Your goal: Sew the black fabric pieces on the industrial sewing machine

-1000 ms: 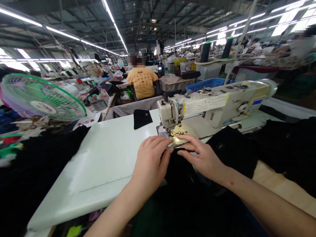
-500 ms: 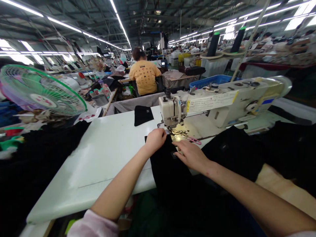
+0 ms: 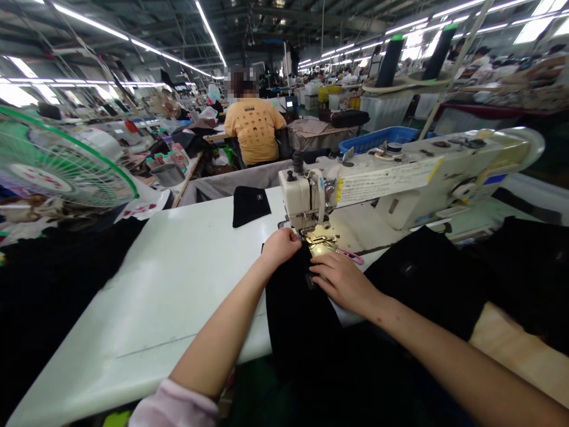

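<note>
- Table (image 3: pixel 178 284), white: is stretching from near left to far right.
- Fan (image 3: pixel 53 172), green rim, wire grille: is standing at the left, beyond the table's edge.
- Small black cloth piece (image 3: pixel 250 205): is lying flat on the far side of the table.
- Dark heap (image 3: pixel 53 279): is spilling over the table's left edge.
- Pink-handled tool (image 3: pixel 351 256): is lying on the table, right of centre.
- Blue basket (image 3: pixel 377 139): is sitting far right of centre.
- Two dark thread cones (image 3: pixel 390 62), green tops: are standing upright beyond the basket.
- Person in a yellow shirt (image 3: pixel 254 131): is sitting far off, back turned.
- Light strips (image 3: pixel 211 35): are running along the ceiling.
</note>
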A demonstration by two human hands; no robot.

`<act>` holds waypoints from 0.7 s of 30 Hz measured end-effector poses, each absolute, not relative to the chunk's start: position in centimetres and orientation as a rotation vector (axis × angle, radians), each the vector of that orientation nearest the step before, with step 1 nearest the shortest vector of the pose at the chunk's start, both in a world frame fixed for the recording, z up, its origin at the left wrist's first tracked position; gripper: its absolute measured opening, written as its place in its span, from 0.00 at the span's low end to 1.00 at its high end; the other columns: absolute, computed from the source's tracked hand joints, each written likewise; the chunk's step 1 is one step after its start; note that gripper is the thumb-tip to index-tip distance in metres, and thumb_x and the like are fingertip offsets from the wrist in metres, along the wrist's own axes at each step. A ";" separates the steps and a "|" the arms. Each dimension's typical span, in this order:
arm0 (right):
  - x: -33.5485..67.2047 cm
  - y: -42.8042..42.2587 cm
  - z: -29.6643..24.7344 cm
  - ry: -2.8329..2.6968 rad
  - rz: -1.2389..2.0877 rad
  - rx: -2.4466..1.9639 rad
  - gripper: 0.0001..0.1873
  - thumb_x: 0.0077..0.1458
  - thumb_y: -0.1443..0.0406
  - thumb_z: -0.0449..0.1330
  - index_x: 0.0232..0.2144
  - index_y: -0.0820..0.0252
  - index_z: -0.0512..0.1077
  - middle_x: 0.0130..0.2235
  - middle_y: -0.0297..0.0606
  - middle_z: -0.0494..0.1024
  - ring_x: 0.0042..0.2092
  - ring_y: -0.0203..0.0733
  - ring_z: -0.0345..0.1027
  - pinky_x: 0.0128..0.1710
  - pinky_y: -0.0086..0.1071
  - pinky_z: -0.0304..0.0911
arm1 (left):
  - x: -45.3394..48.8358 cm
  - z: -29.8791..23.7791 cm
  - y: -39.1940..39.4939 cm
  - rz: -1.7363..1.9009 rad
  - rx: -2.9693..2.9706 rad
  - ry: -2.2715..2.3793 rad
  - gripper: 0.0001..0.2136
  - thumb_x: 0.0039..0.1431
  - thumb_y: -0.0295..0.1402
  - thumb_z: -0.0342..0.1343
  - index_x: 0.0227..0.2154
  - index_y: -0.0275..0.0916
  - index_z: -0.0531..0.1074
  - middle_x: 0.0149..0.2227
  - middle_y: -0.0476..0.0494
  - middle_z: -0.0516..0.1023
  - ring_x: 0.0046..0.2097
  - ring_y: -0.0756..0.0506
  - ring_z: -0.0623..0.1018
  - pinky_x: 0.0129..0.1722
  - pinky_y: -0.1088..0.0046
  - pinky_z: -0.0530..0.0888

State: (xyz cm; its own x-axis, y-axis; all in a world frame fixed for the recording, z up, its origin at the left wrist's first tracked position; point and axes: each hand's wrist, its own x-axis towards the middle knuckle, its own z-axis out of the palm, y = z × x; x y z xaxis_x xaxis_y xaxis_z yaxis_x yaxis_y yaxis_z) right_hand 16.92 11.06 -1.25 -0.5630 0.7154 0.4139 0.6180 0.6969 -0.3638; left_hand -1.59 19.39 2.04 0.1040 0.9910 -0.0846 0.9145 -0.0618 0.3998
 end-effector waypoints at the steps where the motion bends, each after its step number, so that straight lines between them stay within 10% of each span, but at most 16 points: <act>1: 16.9 11.2 -1.2 -2.366 0.242 -1.021 0.11 0.62 0.68 0.58 0.45 0.60 0.77 0.50 0.45 0.78 0.53 0.50 0.69 0.54 0.47 0.66 | -1.6 2.0 19.4 0.304 2.031 1.875 0.06 0.52 0.31 0.55 0.28 0.39 0.76 0.31 0.43 0.81 0.34 0.45 0.78 0.34 0.73 0.69; 21: 17.0 11.6 -0.8 -2.383 0.245 -1.020 0.08 0.60 0.69 0.59 0.42 0.60 0.75 0.53 0.46 0.76 0.56 0.51 0.67 0.57 0.50 0.63 | -1.0 2.5 19.4 0.250 1.993 1.979 0.08 0.54 0.32 0.53 0.30 0.38 0.76 0.35 0.37 0.82 0.38 0.40 0.80 0.35 0.70 0.70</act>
